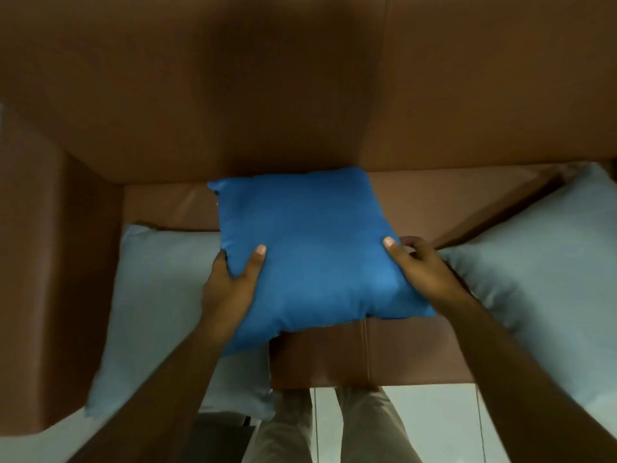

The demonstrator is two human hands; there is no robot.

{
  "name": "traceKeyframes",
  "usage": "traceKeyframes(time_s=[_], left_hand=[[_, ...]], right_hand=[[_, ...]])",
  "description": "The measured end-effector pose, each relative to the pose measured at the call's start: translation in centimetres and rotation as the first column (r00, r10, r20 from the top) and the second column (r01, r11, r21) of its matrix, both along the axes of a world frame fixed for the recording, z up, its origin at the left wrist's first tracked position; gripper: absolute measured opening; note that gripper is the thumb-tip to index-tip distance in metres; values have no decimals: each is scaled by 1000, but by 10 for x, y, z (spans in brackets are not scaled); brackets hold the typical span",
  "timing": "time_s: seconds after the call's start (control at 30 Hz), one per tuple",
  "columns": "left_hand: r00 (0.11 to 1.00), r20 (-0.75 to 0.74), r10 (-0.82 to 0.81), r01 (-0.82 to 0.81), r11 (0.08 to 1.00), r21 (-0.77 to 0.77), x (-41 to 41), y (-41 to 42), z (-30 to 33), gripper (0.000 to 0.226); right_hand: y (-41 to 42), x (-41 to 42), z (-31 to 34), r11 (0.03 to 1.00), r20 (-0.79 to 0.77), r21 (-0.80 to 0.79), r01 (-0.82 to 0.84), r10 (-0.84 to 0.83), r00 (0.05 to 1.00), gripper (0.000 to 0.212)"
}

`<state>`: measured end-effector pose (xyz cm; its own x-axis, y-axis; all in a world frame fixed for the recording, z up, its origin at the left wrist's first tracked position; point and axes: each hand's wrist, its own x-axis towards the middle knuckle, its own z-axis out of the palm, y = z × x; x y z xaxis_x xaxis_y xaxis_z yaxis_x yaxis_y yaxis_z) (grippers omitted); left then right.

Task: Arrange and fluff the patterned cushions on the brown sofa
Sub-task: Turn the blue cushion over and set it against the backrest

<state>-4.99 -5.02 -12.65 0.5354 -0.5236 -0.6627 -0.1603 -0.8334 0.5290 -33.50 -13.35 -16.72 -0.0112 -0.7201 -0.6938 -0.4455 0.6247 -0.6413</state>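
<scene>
Both hands, left hand point(230, 282) and right hand point(420, 265), clasp the blue cushion point(314, 248) by its side edges above the sofa point(233, 95) seat, seemingly to plump it.

right pale cushion point(547, 272) cropped, blurred edges

You have nothing to read here: no text, label, brand, number or sign shows on any surface in your view, and the picture is somewhat blurred.
</scene>
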Motion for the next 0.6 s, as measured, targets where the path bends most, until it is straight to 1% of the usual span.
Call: traceKeyframes(time_s=[0.03, 0.07, 0.1, 0.13, 0.17, 0.2, 0.23, 0.27, 0.33, 0.37, 0.4, 0.47, 0.5, 0.53, 0.6], left_hand=[[998, -53, 30, -30, 1000, -5, 2, -11, 6, 83], [992, -104, 72, -72, 997, -1, 5, -21, 12, 82], [980, -160, 118, -119, 993, 5, 6, -35, 20, 79], [963, -223, 149, -151, 989, 11, 6, -48, 27, 70], [945, -287, 154, -158, 987, 11, 6, -61, 35, 54], [930, -342, 136, -140, 990, 11, 5, -75, 42, 40], [916, -387, 108, -109, 994, 19, 4, -88, 48, 34], [903, -422, 79, -71, 997, 35, 2, -103, 53, 35], [867, -496, 39, -15, 998, 53, -4, -131, 66, 47], [858, -512, 27, -8, 999, 39, -6, -146, 72, 55], [855, -518, 40, -39, 999, 12, -7, -160, 76, 64], [843, -523, 130, -190, 980, -63, -9, -186, 79, 79], [841, -514, 168, -252, 963, -99, -11, -197, 79, 82], [852, -494, 176, -275, 952, -135, -13, -207, 79, 79], [907, -396, 142, -234, 953, -193, -18, -221, 73, 62]], right_hand=[[-12, -11, 17, 1000, 8, -27, -11, 11, 1000, 37], [-23, -22, 34, 999, 42, -47, -14, 16, 999, 31], [-34, -30, 52, 998, 83, -58, -3, 8, 996, 20], [-44, -39, 67, 997, 106, -78, 6, 3, 994, 9], [-54, -45, 81, 994, 119, -102, 23, -11, 993, 6], [-64, -52, 92, 990, 118, -133, 47, -32, 993, 11], [-75, -55, 102, 983, 125, -157, 95, -76, 989, 15], [-89, -60, 107, 971, 122, -189, 146, -124, 985, 19], [-119, -67, 117, 934, 130, -250, 256, -230, 964, 24], [-134, -68, 122, 908, 163, -267, 323, -288, 944, 24], [-149, -68, 124, 885, 206, -277, 374, -326, 923, 24], [-177, -64, 122, 855, 274, -304, 420, -344, 898, 24], [-187, -61, 119, 849, 270, -339, 406, -326, 906, 22], [-198, -58, 112, 842, 236, -388, 374, -302, 924, 21], [-214, -55, 94, 819, 118, -489, 302, -281, 952, 27]])
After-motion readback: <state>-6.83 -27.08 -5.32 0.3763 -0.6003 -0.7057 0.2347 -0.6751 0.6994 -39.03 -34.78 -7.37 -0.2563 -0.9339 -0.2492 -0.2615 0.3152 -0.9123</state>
